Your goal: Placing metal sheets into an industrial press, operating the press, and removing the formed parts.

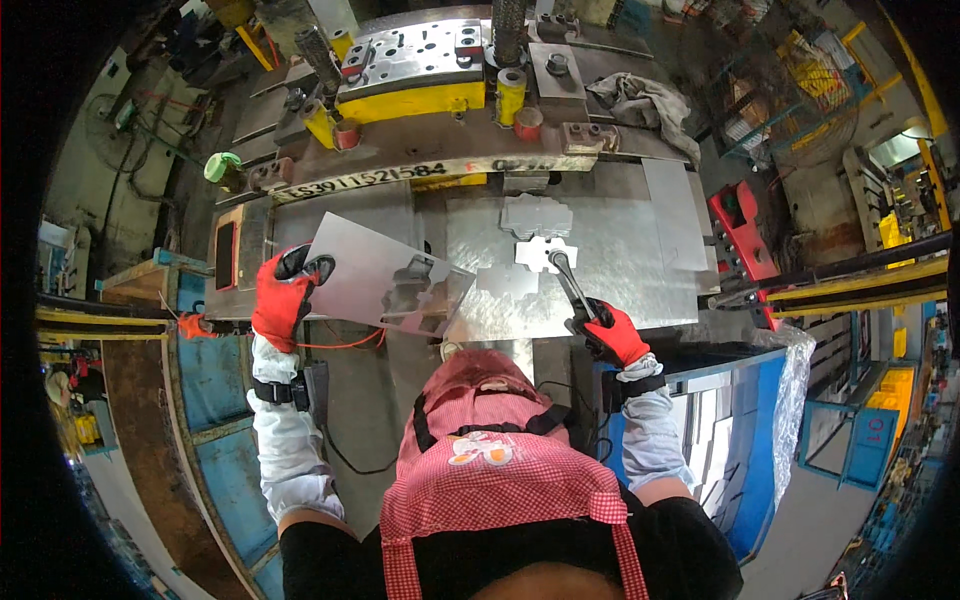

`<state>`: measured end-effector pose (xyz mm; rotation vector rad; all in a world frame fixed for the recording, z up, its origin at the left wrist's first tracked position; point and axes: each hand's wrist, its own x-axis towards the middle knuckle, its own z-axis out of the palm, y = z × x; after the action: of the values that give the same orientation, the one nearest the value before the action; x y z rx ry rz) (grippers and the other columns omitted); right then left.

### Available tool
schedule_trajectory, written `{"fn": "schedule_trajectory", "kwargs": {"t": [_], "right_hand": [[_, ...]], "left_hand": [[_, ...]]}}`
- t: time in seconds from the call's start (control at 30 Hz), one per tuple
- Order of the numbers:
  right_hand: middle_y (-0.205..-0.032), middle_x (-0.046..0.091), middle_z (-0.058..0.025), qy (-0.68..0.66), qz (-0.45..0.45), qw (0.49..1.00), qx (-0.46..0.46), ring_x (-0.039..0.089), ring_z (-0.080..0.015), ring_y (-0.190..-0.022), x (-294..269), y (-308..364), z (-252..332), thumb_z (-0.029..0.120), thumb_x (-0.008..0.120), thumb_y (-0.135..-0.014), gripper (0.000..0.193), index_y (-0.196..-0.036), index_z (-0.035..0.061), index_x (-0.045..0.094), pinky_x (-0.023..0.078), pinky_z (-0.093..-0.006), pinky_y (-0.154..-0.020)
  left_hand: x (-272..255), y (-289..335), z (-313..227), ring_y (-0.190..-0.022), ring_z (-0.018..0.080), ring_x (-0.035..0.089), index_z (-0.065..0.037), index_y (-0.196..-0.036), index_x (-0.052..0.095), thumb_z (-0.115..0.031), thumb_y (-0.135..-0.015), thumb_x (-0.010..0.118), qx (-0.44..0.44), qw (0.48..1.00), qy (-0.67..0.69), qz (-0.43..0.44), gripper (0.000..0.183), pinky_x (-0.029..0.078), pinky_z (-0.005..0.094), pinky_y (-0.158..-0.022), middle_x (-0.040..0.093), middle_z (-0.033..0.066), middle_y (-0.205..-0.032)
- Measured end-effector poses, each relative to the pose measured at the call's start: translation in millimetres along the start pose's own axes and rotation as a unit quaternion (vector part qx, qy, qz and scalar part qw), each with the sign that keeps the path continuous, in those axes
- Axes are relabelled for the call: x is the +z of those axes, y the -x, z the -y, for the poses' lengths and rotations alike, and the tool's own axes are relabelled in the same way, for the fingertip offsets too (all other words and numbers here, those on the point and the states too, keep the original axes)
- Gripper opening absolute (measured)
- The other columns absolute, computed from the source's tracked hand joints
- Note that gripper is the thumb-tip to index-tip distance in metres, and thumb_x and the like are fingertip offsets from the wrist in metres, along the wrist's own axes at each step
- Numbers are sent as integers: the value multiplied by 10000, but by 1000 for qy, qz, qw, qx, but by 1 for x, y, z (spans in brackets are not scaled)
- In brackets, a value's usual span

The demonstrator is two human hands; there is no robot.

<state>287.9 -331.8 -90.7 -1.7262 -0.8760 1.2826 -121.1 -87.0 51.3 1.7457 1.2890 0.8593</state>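
My left hand (283, 295), in a red glove with black fingers, is closed on the left edge of a flat sheet-metal blank (355, 262) with a shaped cutout near its right end. The sheet tilts over the front of the metal table plate (625, 225). In a matching glove, my right hand (612, 335) grips a grey rod-shaped tool (574, 283). The tool's round head touches a bright, notched stamped metal part (538, 252). Just beyond lies what looks like a stack of similar parts (535, 215). A fainter notched shape near the bright part may be a reflection.
A press die (410, 100) with a yellow block and upright posts stands at the back. Grey cloth (650, 105) lies at back right. A phone (228, 254) rests at left, near a green-capped bottle (220, 168). A blue bin (745, 420) holding metal pieces stands at right.
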Motion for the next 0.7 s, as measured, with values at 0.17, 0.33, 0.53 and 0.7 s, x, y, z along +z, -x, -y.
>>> {"fn": "schedule_trajectory", "kwargs": {"t": [0.17,0.33,0.53,0.7], "right_hand": [[-680,521,5,-39,-16,998,-37,477,-81,-566,1,3,-11,91,611,-742,455,-1181,50,497,405,-237,-517],[-676,525,24,72,-54,994,-61,454,-68,-603,5,13,3,105,635,-734,451,-1163,36,513,412,-231,-572],[-710,545,36,-115,30,992,-52,452,-28,-590,6,30,15,61,582,-764,418,-1175,56,510,369,-179,-516],[-777,592,12,-145,41,987,-61,455,-23,-586,10,37,27,62,573,-779,417,-1188,35,493,372,-171,-513]], "left_hand": [[-2,5,14,-780,116,593,0,-1027,607,13,-675,622,-13,1000,10,-3,353,479,252,-692,649,69,-885],[-7,11,33,-787,118,593,-8,-1024,609,-19,-682,655,-40,999,-9,-26,345,478,253,-694,646,66,-897],[-5,17,33,-724,102,560,-6,-1015,600,-29,-700,642,-86,996,39,-3,318,452,230,-650,622,33,-868],[-7,13,45,-735,106,580,-19,-1010,617,-69,-684,694,-82,996,16,-22,339,466,243,-670,643,47,-873]]}}
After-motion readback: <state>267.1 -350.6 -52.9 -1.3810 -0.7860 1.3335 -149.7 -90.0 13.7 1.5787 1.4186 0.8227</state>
